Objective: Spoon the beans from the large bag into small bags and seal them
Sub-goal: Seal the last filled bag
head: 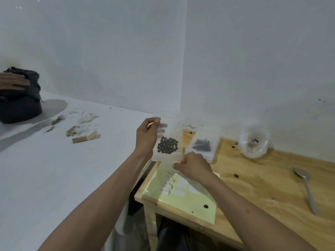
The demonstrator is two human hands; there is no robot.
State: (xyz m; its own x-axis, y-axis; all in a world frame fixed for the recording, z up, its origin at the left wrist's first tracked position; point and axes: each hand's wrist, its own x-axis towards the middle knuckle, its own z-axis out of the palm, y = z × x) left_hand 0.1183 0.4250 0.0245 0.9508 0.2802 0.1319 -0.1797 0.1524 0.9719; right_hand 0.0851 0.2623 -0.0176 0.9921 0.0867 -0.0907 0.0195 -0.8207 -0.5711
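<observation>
Above the wooden table point(253, 180), 2 hands hold up 1 small bag point(167, 142) of dark beans point(167, 145).

Left hand point(146, 136) pinches the bag's top corner; right hand point(194, 166) pinches its bottom edge, and the beans sit bunched in its middle. Behind it, another small bag point(203, 144) with dark contents lies on the table. Near the wall stands the large clear bag point(253, 144), open-mouthed, only a few bits visible inside. Loose beans dot the wood, a spoon point(306, 187) lies to the right, and a yellow-green sheet point(183, 194) lies at the table's near corner.
</observation>
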